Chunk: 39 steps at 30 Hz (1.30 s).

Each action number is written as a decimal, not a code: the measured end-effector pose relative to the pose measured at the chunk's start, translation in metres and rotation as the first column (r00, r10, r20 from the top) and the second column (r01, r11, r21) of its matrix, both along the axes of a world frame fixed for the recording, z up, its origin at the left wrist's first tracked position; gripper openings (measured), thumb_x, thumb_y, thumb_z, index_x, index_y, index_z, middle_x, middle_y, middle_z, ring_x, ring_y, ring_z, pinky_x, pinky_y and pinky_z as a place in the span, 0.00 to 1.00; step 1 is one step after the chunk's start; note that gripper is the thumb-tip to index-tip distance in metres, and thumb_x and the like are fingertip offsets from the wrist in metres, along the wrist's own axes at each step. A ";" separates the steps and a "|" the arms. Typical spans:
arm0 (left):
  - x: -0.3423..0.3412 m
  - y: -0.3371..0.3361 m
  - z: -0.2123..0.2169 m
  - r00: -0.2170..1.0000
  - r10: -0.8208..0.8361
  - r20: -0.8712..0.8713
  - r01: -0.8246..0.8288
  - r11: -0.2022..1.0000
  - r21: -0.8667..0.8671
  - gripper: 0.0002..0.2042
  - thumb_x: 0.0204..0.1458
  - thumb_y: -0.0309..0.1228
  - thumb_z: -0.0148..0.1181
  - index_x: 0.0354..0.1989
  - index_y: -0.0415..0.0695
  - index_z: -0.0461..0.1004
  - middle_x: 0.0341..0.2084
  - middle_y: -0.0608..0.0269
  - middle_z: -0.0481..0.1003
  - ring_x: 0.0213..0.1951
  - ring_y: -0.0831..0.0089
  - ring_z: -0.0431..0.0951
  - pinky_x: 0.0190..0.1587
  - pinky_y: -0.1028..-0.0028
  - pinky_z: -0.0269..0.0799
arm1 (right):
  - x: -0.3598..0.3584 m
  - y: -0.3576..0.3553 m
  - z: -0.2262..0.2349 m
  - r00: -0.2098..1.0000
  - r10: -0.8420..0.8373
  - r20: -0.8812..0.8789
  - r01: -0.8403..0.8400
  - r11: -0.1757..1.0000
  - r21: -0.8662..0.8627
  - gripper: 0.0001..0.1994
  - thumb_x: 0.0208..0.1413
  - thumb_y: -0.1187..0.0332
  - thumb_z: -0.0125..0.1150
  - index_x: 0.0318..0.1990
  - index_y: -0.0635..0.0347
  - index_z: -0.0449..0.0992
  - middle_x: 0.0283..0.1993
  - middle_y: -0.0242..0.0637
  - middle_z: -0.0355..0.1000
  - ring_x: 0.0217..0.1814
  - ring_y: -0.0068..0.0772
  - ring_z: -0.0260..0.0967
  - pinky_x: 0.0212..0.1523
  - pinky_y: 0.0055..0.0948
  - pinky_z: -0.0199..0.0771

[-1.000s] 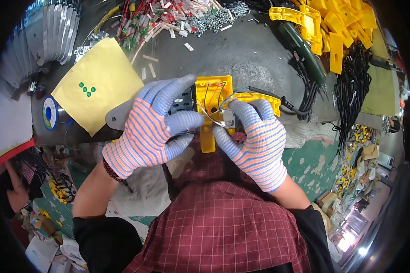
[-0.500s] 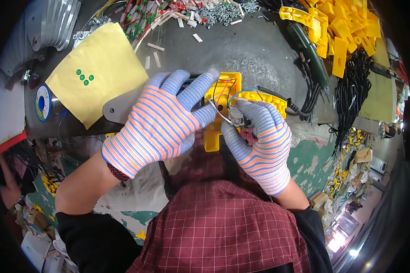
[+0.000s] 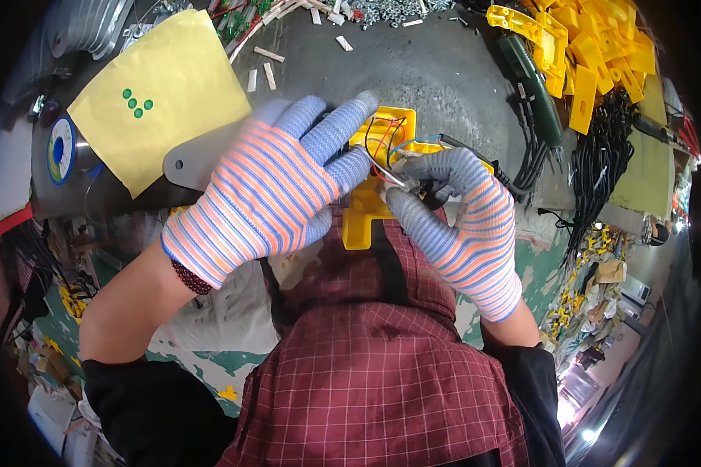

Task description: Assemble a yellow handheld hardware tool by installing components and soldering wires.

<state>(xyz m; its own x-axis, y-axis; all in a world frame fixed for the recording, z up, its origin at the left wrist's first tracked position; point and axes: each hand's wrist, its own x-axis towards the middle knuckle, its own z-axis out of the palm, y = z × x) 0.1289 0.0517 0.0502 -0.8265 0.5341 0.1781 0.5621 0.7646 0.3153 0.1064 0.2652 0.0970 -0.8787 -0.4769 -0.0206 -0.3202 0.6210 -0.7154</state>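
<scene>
Both my hands wear striped knit gloves with grey-blue fingers. My left hand (image 3: 257, 179) lies over the left side of an open yellow plastic housing (image 3: 357, 229), thumb and fingers bracing it at the table's near edge. Red, black, white and blue wires (image 3: 382, 159) run inside the housing. At its right side, my right hand (image 3: 467, 202) pinches the white wire's end between thumb and curled fingers; a small dark part there is mostly hidden. A grey flat plate (image 3: 199, 159) with a hole sticks out from beneath my left hand. A black cable (image 3: 512, 185) leaves the housing on the right.
Yellow paper (image 3: 163, 93) with green round stickers lies left, beside a wire spool (image 3: 61, 152). Far off are metal nuts (image 3: 389, 9) and pale strips (image 3: 269, 54). A dark green power screwdriver (image 3: 530, 89), yellow plastic parts (image 3: 592, 54) and bundled black cables (image 3: 604, 148) lie right.
The housing sits slightly farther left and is turned a little. My right hand has turned, its fingers curling more over the wire ends. My left hand keeps its hold.
</scene>
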 end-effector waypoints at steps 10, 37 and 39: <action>0.002 0.003 -0.002 1.000 -0.005 -0.010 0.005 1.000 -0.012 0.26 0.28 0.37 0.66 0.42 0.44 0.75 0.64 0.50 0.62 0.53 0.51 0.68 0.56 0.57 0.65 | 0.005 0.001 -0.004 0.974 -0.133 0.186 0.157 0.981 -0.118 0.09 0.48 0.73 0.67 0.37 0.62 0.75 0.29 0.36 0.74 0.30 0.26 0.71 0.34 0.27 0.73; 0.005 -0.001 -0.012 0.998 0.066 0.023 -0.068 0.994 0.085 0.28 0.30 0.37 0.69 0.47 0.47 0.76 0.64 0.51 0.61 0.57 0.50 0.67 0.60 0.56 0.63 | -0.019 0.005 -0.006 0.931 0.068 0.360 -0.008 0.986 -0.168 0.09 0.53 0.73 0.65 0.41 0.63 0.76 0.35 0.39 0.77 0.37 0.28 0.76 0.39 0.26 0.74; 0.007 -0.002 -0.014 0.994 0.108 -0.025 -0.105 0.989 0.109 0.29 0.31 0.37 0.70 0.50 0.51 0.76 0.62 0.49 0.63 0.57 0.50 0.67 0.60 0.55 0.64 | -0.017 0.005 -0.005 0.955 0.070 0.290 -0.054 0.997 -0.064 0.10 0.51 0.72 0.67 0.40 0.62 0.77 0.35 0.39 0.77 0.36 0.32 0.76 0.38 0.28 0.74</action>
